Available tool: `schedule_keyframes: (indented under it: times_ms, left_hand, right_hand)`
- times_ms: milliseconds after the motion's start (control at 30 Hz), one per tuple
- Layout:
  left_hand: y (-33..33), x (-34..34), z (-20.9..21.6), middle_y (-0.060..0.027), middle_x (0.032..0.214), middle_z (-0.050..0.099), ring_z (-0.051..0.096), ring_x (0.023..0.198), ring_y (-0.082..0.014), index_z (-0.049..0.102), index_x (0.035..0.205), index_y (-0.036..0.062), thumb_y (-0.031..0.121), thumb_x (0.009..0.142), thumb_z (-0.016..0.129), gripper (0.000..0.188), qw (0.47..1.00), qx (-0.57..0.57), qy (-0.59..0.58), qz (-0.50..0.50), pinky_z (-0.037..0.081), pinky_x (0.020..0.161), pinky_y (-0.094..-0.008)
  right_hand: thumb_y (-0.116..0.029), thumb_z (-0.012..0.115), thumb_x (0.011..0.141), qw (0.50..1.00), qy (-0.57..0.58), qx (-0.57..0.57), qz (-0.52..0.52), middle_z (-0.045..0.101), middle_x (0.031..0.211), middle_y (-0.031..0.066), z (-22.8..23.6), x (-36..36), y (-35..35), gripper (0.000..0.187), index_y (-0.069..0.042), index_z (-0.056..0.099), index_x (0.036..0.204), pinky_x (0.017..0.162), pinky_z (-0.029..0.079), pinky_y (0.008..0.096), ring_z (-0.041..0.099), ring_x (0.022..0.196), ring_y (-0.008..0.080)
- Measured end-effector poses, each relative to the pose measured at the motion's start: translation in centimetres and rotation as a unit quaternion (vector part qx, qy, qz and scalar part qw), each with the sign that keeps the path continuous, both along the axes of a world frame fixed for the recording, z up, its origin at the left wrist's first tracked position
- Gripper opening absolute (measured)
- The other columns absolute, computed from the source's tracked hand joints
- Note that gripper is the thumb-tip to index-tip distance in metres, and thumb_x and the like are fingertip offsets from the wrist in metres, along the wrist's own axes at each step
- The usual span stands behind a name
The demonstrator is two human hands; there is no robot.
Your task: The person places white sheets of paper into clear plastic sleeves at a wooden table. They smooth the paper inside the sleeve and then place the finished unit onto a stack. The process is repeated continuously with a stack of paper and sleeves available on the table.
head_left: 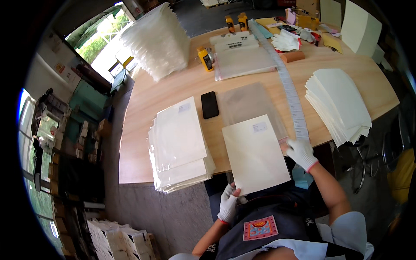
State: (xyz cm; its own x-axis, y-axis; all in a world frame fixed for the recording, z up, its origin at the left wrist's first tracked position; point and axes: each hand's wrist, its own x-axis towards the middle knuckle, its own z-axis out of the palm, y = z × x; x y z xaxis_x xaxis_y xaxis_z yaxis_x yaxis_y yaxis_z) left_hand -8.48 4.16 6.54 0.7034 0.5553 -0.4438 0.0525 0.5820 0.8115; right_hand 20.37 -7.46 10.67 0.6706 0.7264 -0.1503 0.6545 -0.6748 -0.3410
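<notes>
My left hand (228,203), in a white glove with bare fingertips, grips the lower left corner of a cream-white card sheet (256,160). A small printed label (260,127) is stuck near the sheet's top right. The sheet's upper part lies over the table edge and overlaps flat clear plastic bags (249,102). My right hand (301,154), gloved likewise, is closed at the bags' lower right corner; its fingertips are slightly blurred, and what they pinch is unclear. Just beyond it ends a long strip of labels (296,110). Left of the sheet lies a pile of bagged, labelled cards (180,143).
A black phone (209,105) lies between pile and bags. Fanned white cards (340,102) occupy the table's right side. Farther back are a tall stack of clear wrapping (158,43), orange bottles (205,59), more plastic bags (245,60) and white gloves (286,41).
</notes>
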Motion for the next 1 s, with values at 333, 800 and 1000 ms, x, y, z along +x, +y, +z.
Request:
schedule_keyframes:
  times_ms: [333,800,1000]
  left_hand:
    - [7.2,-2.7,10.4,-0.0007,0.072,0.052,0.052,0.058,-0.0072,0.057,0.104,-0.0040,0.007,0.088,0.051,0.020,0.933,0.329,-0.043,0.139,0.045,0.054,-0.0210]
    - [18.8,-11.5,0.6,-0.0143,0.128,0.047,0.048,0.114,-0.0238,0.049,0.123,0.0053,-0.003,0.079,0.047,0.045,0.767,0.504,0.307,0.253,0.041,0.092,-0.0337]
    - [16.9,-11.4,-1.4,-0.0188,0.126,0.045,0.046,0.114,-0.0272,0.042,0.128,0.0017,0.013,0.091,0.038,0.038,0.752,0.397,0.091,0.518,0.037,0.096,-0.0366]
  right_hand:
    - [-0.020,0.060,0.086,0.823,0.533,0.180,0.081,0.051,0.058,-0.0013,-1.3,-6.4,5.9,0.021,-0.004,0.055,0.073,0.040,0.030,0.0216,0.041,0.044,0.0053]
    - [-0.008,0.049,0.085,0.823,0.464,0.272,0.183,0.066,0.086,0.0053,2.1,-10.2,12.7,0.013,0.000,0.058,0.090,0.059,0.045,0.0253,0.055,0.065,0.0085]
    - [-0.019,0.054,0.088,0.861,0.324,0.383,-0.081,0.056,0.074,-0.0014,3.8,-0.6,-3.3,0.016,-0.005,0.058,0.095,0.056,0.042,0.0203,0.051,0.064,0.0056]
